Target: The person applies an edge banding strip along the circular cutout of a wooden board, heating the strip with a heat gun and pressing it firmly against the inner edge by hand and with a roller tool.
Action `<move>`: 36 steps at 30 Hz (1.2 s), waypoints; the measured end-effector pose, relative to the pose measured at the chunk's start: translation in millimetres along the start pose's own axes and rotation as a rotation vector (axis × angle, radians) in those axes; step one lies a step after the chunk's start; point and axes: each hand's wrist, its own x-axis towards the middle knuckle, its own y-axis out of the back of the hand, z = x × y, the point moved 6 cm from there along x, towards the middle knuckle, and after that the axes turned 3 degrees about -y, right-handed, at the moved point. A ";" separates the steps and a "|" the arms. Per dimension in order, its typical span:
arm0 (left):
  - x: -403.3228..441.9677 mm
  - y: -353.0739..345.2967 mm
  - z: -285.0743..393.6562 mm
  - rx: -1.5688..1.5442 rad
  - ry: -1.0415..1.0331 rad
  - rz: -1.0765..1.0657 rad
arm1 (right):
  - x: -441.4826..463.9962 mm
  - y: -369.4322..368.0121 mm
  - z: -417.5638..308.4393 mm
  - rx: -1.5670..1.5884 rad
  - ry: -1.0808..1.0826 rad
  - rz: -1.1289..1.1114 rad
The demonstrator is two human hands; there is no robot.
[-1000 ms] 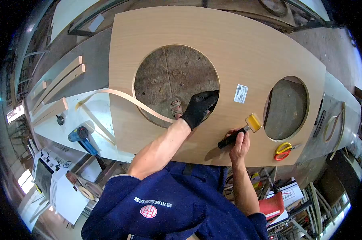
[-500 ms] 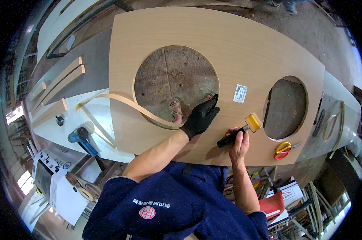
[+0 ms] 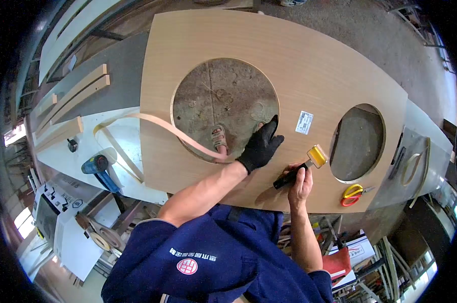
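Note:
My left hand (image 3: 259, 147), in a black glove, is at the near right rim of the large round hole in a wood-grain board (image 3: 223, 35). Its fingers are closed around the rim where a thin edge banding strip (image 3: 188, 140) runs in; some fingertips are hidden. The strip's loose length arches left over the board and loops down onto a white surface. Bare, my right hand (image 3: 301, 186) grips the black handle of a hand roller (image 3: 317, 156) with a yellow cylinder, held over the board between the two holes.
Scissors (image 3: 352, 195) with yellow and red handles lie near the board's front right edge, by the smaller hole (image 3: 360, 141). A white label (image 3: 304, 122) is on the board. To the left are a blue power tool (image 3: 99, 171), a tape measure (image 3: 73, 145) and wooden strips (image 3: 79, 98).
My left hand has slid slightly right and away from me along the hole's rim. My right hand keeps hold of the roller in nearly the same place. The view has shifted a little.

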 end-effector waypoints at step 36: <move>-7.6 26.5 35.7 0.308 -0.029 -0.123 | -2.3 -1.7 -18.3 -0.071 -0.019 0.023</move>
